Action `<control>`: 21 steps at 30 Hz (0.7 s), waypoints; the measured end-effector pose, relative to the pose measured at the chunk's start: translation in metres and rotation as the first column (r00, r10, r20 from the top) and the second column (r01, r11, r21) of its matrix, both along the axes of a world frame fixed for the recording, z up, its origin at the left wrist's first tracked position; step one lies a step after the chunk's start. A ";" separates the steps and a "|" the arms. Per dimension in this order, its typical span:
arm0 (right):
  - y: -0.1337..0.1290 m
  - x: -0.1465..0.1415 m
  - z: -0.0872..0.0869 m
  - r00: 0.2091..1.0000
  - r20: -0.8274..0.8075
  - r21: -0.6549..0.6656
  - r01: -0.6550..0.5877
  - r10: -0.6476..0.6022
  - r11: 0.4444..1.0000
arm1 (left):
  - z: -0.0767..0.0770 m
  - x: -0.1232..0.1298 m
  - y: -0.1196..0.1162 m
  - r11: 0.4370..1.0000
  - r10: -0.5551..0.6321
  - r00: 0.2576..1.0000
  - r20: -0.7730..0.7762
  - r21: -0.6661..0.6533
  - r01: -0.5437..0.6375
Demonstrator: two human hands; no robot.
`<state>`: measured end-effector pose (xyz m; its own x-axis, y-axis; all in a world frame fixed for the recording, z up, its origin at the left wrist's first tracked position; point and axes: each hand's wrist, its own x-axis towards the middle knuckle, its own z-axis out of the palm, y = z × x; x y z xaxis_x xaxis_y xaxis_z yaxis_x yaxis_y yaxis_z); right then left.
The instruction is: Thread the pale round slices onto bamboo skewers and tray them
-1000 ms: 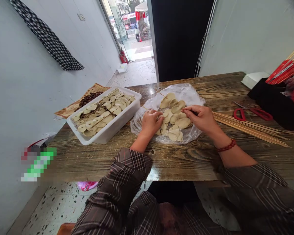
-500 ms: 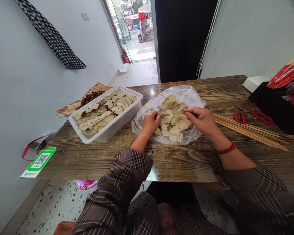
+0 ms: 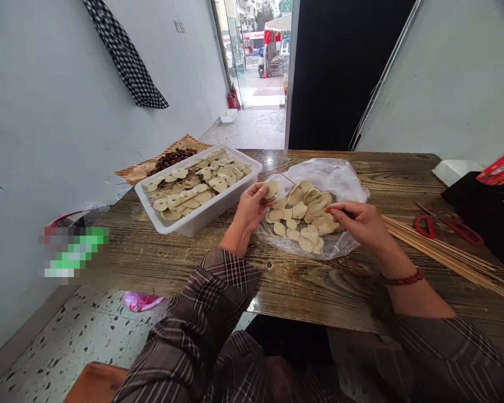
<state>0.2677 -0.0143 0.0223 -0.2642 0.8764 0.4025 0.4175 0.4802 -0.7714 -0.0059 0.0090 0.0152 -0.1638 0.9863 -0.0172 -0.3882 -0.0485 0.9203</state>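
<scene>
My left hand is raised at the left edge of the clear plastic bag, pinching a flat, pale beige slice between thumb and fingers. My right hand pinches the near end of a thin bamboo skewer. Its far tip sticks out up and left, past several slices that hide its middle. Below lie more loose slices, piled on the spread bag. Left of the bag, a white plastic tub is heaped with skewered slices.
Bare bamboo skewers lie in a bundle right of my right hand. Red-handled scissors rest near a black cloth-like item. Dark reddish-brown pieces sit on a woven mat behind the tub. The wooden table's front edge is close to me.
My left hand has risen from the pile with a single slice in its fingers. My right hand keeps its pinch on the skewer. The whole view has shifted slightly.
</scene>
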 end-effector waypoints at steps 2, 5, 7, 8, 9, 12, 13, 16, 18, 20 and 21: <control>0.000 0.001 -0.001 0.999 0.029 0.001 -0.023 0.023 1.000 | 0.001 -0.002 0.000 0.999 0.031 1.000 -0.001 0.018 -0.031; 0.001 0.001 -0.003 0.995 0.081 0.018 -0.057 0.056 0.998 | 0.003 -0.004 -0.001 0.996 0.087 0.996 -0.002 0.033 -0.087; 0.001 0.000 -0.004 0.992 0.106 0.041 -0.068 0.064 0.997 | 0.005 -0.005 -0.001 0.992 0.120 0.993 -0.008 0.039 -0.120; 0.001 0.000 -0.005 0.991 0.116 0.052 -0.071 0.065 0.996 | 0.006 -0.005 -0.001 0.991 0.131 0.991 -0.012 0.044 -0.130; 0.002 0.000 -0.006 0.990 0.126 0.059 -0.074 0.066 0.995 | 0.006 -0.005 -0.001 0.990 0.136 0.991 -0.014 0.051 -0.135; 0.002 0.000 -0.008 0.986 0.150 0.068 -0.083 0.072 0.994 | 0.005 -0.005 -0.001 0.988 0.129 0.991 -0.023 0.082 -0.127; 0.002 0.000 -0.009 0.985 0.154 0.068 -0.084 0.072 0.994 | 0.005 -0.005 -0.001 0.988 0.128 0.991 -0.027 0.091 -0.125; 0.003 0.000 -0.010 0.985 0.158 0.068 -0.075 0.064 0.995 | 0.004 -0.005 -0.002 0.988 0.126 0.992 -0.031 0.099 -0.123; 0.002 0.000 -0.011 0.985 0.164 0.069 -0.072 0.060 0.995 | 0.005 -0.004 -0.002 0.989 0.123 0.992 -0.023 0.091 -0.120; 0.002 -0.001 -0.010 0.985 0.165 0.071 -0.071 0.058 0.995 | 0.005 -0.004 -0.002 0.989 0.120 0.993 -0.019 0.087 -0.118; 0.001 -0.001 -0.010 0.985 0.165 0.072 -0.071 0.058 0.995 | 0.006 -0.003 -0.001 0.989 0.119 0.993 -0.017 0.084 -0.117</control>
<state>0.2668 -0.0130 0.0122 -0.3866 0.8233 0.4156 0.5000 0.5658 -0.6557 -0.0091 0.0077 0.0209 -0.2790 0.9578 0.0687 -0.3554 -0.1694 0.9192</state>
